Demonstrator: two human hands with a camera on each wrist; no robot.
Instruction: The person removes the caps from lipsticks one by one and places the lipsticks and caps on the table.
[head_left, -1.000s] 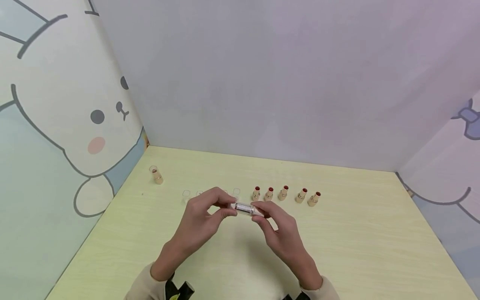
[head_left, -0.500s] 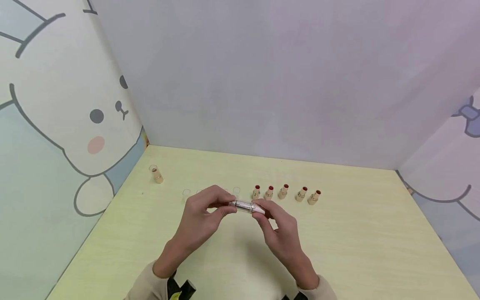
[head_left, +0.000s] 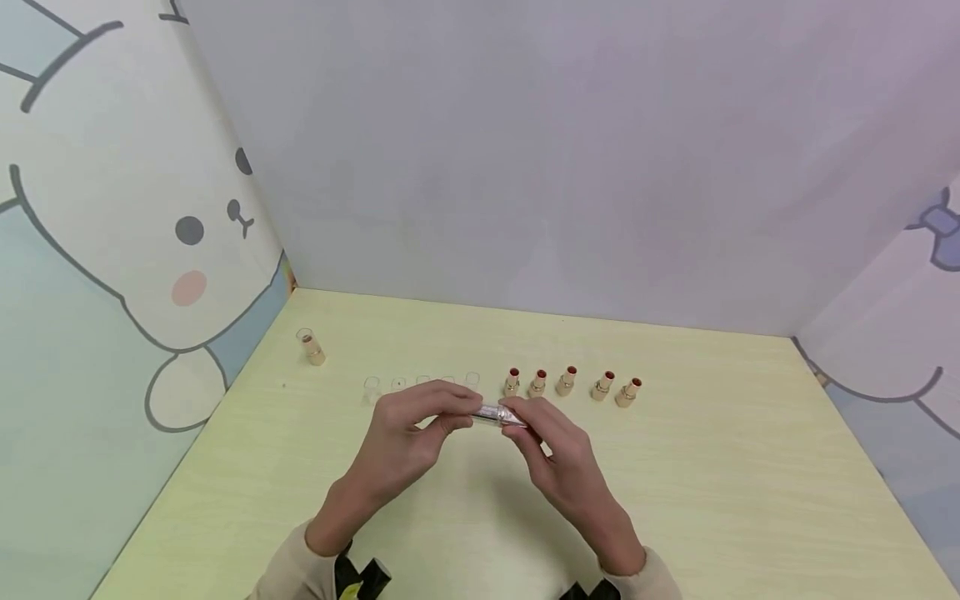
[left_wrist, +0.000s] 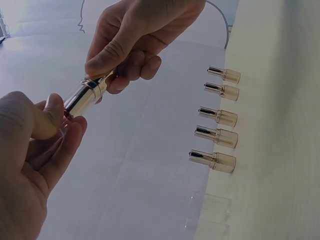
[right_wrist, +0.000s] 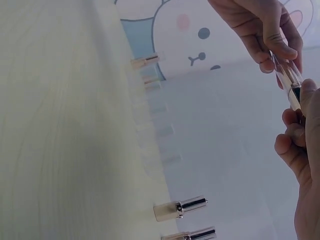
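Note:
Both hands hold one lipstick (head_left: 491, 414) level above the table, at the middle of the head view. My left hand (head_left: 412, 429) pinches its clear-capped end between thumb and fingers. My right hand (head_left: 558, 442) grips the base end, its thumb and fingers covering most of it. In the left wrist view the shiny lipstick tube (left_wrist: 82, 100) shows between the two hands. The clear cap (right_wrist: 286, 72) appears around the tube in the right wrist view, with the left fingertips on its far end.
Several uncapped lipsticks (head_left: 567, 382) stand in a row behind the right hand. Several clear caps (head_left: 372, 388) stand in line behind the left hand, partly hidden by it. A lipstick with a clear cap (head_left: 312, 348) stands at the far left, near the patterned wall.
The left fingers have shifted slightly right along the lipstick, covering more of the tube. Both hands otherwise keep their place and grip.

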